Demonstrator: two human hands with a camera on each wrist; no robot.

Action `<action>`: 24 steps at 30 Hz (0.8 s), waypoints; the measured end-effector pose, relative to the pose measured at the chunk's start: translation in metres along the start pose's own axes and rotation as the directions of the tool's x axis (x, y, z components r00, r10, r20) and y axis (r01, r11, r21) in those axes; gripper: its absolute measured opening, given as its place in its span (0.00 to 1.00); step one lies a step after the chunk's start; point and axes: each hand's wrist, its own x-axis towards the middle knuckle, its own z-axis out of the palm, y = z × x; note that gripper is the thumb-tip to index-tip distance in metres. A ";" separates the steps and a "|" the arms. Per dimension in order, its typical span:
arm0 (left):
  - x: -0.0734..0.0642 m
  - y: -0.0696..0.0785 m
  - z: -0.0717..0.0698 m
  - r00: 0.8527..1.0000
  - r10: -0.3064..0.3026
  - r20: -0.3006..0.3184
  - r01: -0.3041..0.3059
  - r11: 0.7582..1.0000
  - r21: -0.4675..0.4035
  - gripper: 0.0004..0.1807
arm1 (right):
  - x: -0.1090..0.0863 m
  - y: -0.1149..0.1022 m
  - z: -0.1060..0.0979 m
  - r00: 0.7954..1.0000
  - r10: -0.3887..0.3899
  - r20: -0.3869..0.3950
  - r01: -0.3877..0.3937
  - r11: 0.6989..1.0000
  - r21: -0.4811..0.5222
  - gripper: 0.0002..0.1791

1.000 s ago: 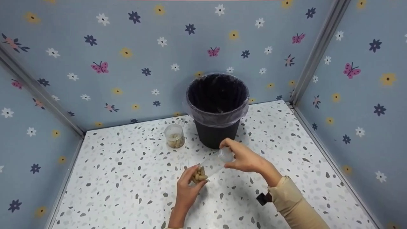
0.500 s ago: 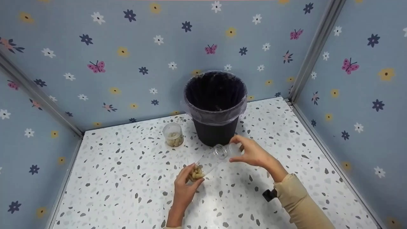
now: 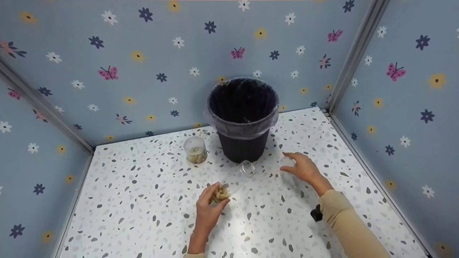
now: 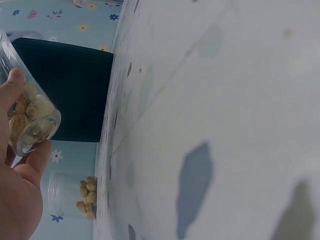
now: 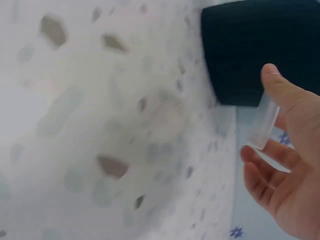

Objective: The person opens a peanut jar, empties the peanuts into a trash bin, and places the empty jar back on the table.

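My left hand (image 3: 209,212) grips a clear plastic jar (image 3: 237,182) around its lower part. The jar is tilted, its uncovered mouth pointing toward the bin. Unshelled peanuts (image 3: 221,194) lie at its bottom; the left wrist view shows the peanuts (image 4: 31,111) close up, behind the thumb. Off to the right, my right hand (image 3: 304,168) holds a translucent lid (image 3: 288,162) between thumb and fingers, apart from the jar. In the right wrist view the lid (image 5: 264,122) is seen nearly edge-on. A second clear jar (image 3: 195,149), upright on the table, holds peanuts too.
A black trash bin (image 3: 243,143) with a thin plastic liner stands at the back of the speckled white table (image 3: 143,200). Flower-patterned panels (image 3: 154,43) rise behind the table and at both sides. The second jar stands left of the bin.
The lid has come off the jar's mouth, and my right hand has carried it away to the right. My left hand and the jar have barely moved.
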 end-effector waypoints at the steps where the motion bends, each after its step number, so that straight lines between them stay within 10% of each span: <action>1: 0.000 0.000 -0.001 1.000 -0.009 0.003 0.009 1.000 -0.001 0.35 | 0.000 0.006 0.002 1.000 0.013 -0.014 -0.013 1.000 0.004 0.37; 24: -0.002 0.002 -0.006 0.991 -0.116 0.063 0.115 0.993 0.016 0.34 | -0.016 0.062 0.026 0.960 0.182 -0.212 -0.199 0.978 -0.060 0.28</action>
